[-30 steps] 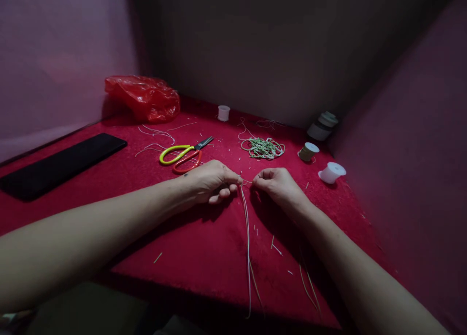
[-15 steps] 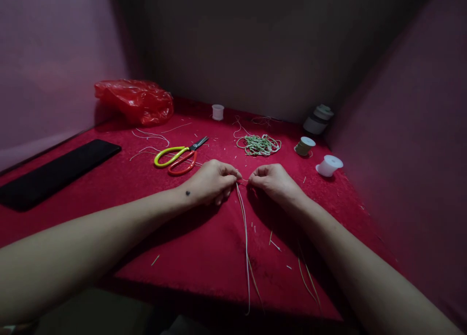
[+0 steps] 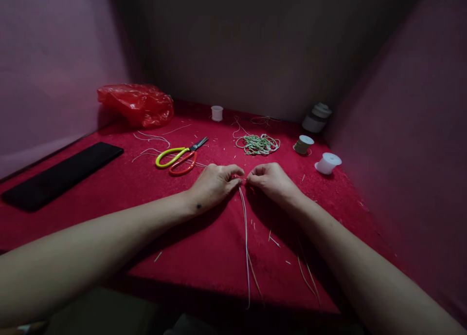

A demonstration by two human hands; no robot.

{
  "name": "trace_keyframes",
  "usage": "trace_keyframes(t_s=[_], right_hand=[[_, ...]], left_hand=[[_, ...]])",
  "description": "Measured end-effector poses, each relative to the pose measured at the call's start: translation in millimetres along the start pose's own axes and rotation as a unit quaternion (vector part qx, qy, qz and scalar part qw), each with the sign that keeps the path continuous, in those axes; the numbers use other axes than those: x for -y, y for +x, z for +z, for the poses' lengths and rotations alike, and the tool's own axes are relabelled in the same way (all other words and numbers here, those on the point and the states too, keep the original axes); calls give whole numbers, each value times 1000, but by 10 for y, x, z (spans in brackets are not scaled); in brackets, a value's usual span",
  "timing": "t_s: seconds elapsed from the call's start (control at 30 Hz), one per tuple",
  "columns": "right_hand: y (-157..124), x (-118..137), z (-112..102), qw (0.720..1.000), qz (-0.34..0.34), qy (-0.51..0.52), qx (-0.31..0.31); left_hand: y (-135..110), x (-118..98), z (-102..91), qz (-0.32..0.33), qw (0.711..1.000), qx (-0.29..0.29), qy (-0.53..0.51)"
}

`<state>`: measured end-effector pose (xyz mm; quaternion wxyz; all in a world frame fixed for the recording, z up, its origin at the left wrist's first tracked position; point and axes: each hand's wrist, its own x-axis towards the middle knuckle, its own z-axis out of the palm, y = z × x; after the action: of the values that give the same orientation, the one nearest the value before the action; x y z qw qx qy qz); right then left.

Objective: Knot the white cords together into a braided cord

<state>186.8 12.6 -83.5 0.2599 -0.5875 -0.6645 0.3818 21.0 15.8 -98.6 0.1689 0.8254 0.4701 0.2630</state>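
Observation:
Over the red cloth, my left hand [image 3: 218, 183] is curled around the upper end of thin pale cords [image 3: 245, 228]. Its index finger stands slightly apart from the thumb, and its other fingers are hidden beneath the hand. From its thumb the cords hang down toward the table's front edge, a tan strand [image 3: 254, 271] among them. My right hand [image 3: 270, 180] faces it a short gap away, thumb and index pinched on a fine cord whose tip barely shows. Yellow-and-red-handled scissors [image 3: 181, 158] lie just beyond my left hand, with pale strands running under them.
Beyond the hands lies a heap of green-and-white knotted cord [image 3: 258, 144]. Spools stand around it: white [image 3: 216, 113], olive [image 3: 303, 145] and white [image 3: 327, 164]. A jar [image 3: 316, 118], red plastic bag [image 3: 136, 106] and black flat object [image 3: 63, 175] line the sides. Cord snippets [image 3: 274, 241] litter the cloth.
My left index finger has lifted away from the thumb, and the left hand has turned slightly. The right hand has come a little closer to it. The view has shifted slightly.

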Motion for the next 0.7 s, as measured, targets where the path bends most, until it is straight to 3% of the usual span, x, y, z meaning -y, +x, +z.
trace_keyframes(t_s=[0.2, 0.47, 0.7], right_hand=[[-12, 26, 21, 1000, -9, -15, -5], [14, 6, 33, 1000, -11, 13, 8], [-13, 54, 3, 999, 3, 28, 36]], left_hand=[[17, -18, 15, 1, 1000, 12, 20], [71, -123, -65, -111, 979, 120, -119], [81, -132, -103, -133, 964, 154, -174]])
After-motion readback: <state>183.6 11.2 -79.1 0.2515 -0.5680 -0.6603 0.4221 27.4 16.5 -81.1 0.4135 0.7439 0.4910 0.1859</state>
